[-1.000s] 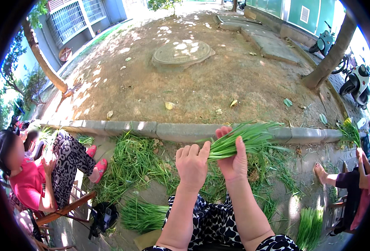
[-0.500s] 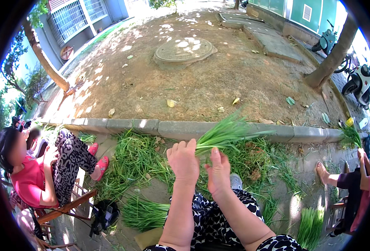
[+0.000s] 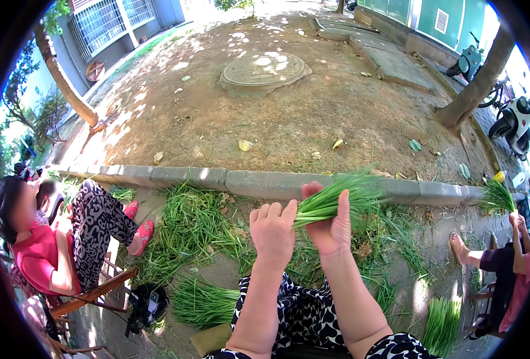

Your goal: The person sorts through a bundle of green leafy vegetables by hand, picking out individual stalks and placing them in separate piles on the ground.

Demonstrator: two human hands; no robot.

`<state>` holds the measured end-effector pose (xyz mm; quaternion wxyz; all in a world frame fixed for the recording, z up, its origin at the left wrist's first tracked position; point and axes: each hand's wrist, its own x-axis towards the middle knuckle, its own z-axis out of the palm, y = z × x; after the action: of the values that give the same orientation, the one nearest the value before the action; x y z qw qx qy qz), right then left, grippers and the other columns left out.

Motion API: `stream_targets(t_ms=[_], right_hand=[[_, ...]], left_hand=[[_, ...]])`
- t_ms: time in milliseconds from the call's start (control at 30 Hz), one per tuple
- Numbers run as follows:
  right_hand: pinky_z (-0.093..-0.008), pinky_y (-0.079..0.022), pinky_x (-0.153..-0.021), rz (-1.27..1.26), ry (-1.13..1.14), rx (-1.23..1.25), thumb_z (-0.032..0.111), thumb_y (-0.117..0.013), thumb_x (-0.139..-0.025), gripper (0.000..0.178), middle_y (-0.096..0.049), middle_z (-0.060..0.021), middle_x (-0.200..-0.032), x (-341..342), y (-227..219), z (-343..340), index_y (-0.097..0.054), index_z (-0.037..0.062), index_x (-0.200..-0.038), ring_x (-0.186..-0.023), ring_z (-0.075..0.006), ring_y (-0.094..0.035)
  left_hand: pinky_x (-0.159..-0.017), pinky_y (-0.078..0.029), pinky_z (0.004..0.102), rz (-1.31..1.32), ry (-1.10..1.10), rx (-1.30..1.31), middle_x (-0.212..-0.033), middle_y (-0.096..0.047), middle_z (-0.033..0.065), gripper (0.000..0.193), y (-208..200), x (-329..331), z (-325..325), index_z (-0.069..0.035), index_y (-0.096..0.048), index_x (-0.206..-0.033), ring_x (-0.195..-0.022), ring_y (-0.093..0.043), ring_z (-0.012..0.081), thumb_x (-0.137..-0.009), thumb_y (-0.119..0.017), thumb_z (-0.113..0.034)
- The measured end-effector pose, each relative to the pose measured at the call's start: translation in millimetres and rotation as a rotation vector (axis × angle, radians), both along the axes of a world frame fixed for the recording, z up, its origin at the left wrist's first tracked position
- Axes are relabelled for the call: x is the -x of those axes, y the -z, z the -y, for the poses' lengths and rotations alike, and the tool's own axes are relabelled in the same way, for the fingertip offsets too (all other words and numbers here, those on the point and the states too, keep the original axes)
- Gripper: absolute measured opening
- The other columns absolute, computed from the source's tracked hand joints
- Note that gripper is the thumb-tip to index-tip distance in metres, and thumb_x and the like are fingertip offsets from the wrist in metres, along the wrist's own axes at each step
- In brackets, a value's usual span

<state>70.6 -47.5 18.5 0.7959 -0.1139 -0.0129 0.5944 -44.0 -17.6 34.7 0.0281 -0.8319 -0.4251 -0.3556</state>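
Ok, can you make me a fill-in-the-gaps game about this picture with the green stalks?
1. The right hand grips a bunch of long green stalks, and the left hand touches its cut ____.
2. Beyond the hands runs a grey stone ____, with bare brown earth behind it.
3. The round concrete cover lies in the ____.
4. The seated person in the pink top wears shoes coloured ____.

Missing words: end; kerb; earth; red

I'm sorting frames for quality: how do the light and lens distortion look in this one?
Head view: harsh sun, dappled tree shade on the dirt; the curb bows from fisheye, corners black. The chive bunch in the right hand and the left hand are sharp; the seated person's face is blurred.
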Motion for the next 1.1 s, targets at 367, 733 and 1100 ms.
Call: stream_targets(t_ms=[367,733,1100], right_hand=[[-0.0394,-0.046,-0.090,0.107,0.261,-0.023,0.008,-0.056,-0.086,0.023,-0.059,-0.0064,-0.100,-41,-7,11,-0.051,0.0032,-0.107,-0.092,-0.0215,-0.057],[-0.0366,-0.040,-0.095,0.181,0.359,-0.261,0.004,-0.055,-0.088,0.023,-0.051,-0.0005,-0.092,-66,-17,20,-0.049,0.0129,-0.108,-0.092,-0.0166,-0.051],[-0.0377,-0.037,-0.099,0.227,0.430,-0.319,-0.002,-0.059,-0.082,0.028,-0.049,-0.0001,-0.092,-73,-23,24,-0.050,0.0147,-0.102,-0.095,-0.0171,-0.050]], left_hand=[[-0.089,-0.035,0.0403,0.012,0.089,-0.018,-0.099,-0.055,0.0038,0.064,2,-21,9,-0.011,-0.054,-0.122,-0.096,-0.050,0.0229,-0.061,-0.072,-0.009],[-0.107,-0.018,0.0465,0.176,0.258,-0.018,-0.115,-0.055,0.0064,0.064,-12,-35,29,-0.005,-0.052,-0.122,-0.112,-0.049,0.0249,-0.070,-0.074,-0.037],[-0.086,-0.038,0.0404,0.413,0.413,0.119,-0.087,-0.060,0.0056,0.036,-4,-35,27,-0.001,-0.055,-0.115,-0.089,-0.053,0.0224,-0.081,-0.063,-0.010]])
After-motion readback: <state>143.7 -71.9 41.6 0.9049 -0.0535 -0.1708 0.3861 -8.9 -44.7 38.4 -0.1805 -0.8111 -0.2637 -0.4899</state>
